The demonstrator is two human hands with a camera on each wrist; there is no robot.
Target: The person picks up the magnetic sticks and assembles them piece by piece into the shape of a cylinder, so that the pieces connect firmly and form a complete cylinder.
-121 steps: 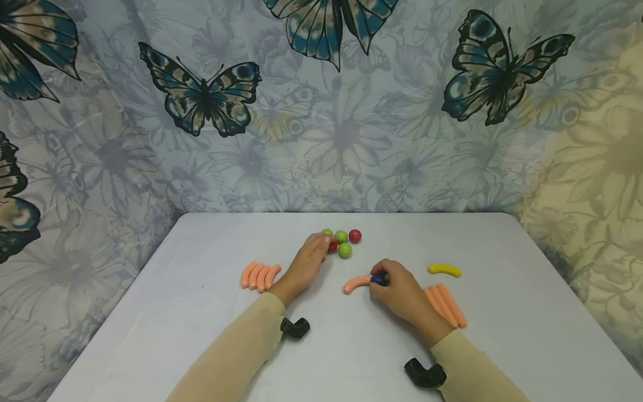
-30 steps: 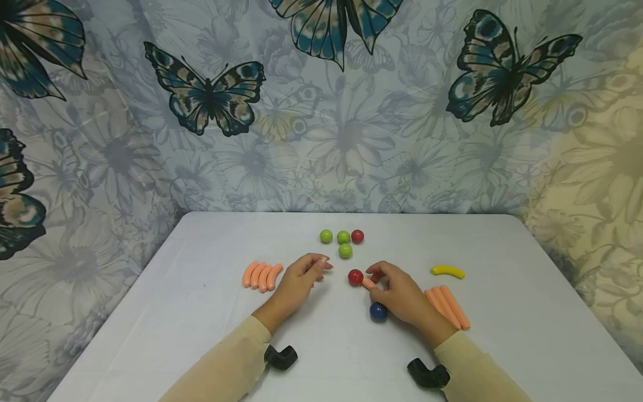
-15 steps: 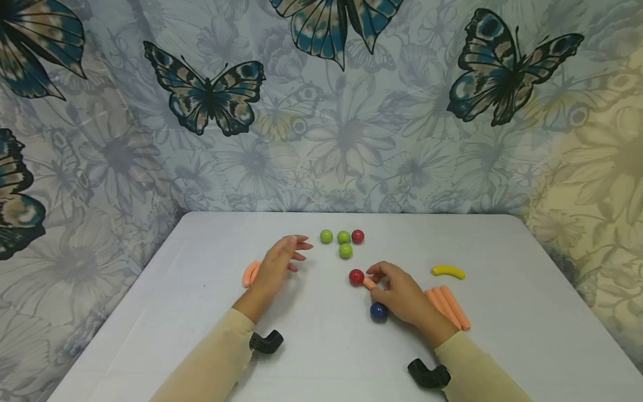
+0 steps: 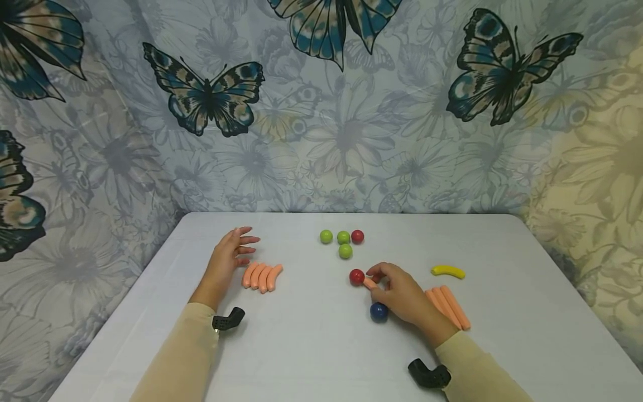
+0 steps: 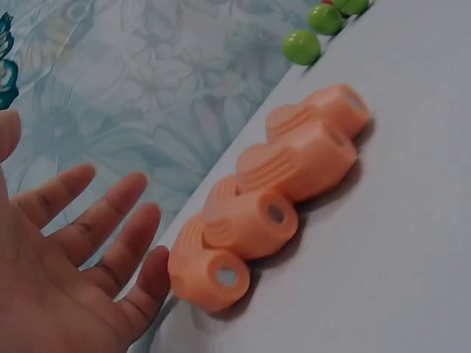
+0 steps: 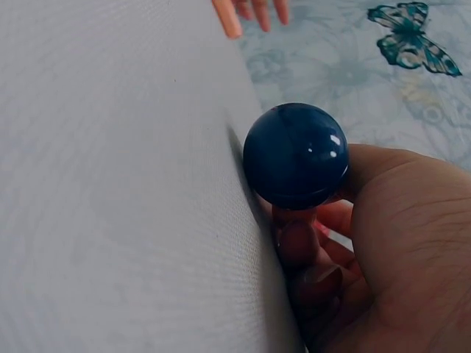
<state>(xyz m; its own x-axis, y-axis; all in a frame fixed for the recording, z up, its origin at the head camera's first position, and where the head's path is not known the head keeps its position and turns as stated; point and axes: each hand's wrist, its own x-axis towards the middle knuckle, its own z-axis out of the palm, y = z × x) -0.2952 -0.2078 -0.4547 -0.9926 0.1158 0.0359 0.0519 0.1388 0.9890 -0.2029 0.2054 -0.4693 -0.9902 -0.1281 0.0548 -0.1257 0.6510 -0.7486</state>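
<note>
My left hand (image 4: 226, 259) is held with fingers apart and nothing in it, just left of a row of curved orange pieces (image 4: 273, 277). Grey discs show in the ends of these pieces (image 5: 250, 220) in the left wrist view, where the little finger overlaps the nearest one. Thumb and fingers of my right hand (image 4: 400, 291) pinch another orange piece (image 4: 369, 283), mostly hidden by the hand. A shiny red ball (image 4: 356, 277) sits at its left end. Close by the right thumb is a dark blue ball (image 6: 294, 156) on the white table.
Toward the back are three green balls (image 4: 345, 250) and another red ball (image 4: 358, 237). Right of my right hand lie three straight orange sticks (image 4: 454, 307) and a yellow curved piece (image 4: 447, 271). A butterfly-print cloth (image 4: 346, 167) hangs behind the table (image 4: 311, 363).
My left hand has left the ball cluster and swung left past the curved pieces. One red ball went from the cluster to the held piece's end; the blue ball left my right hand.
</note>
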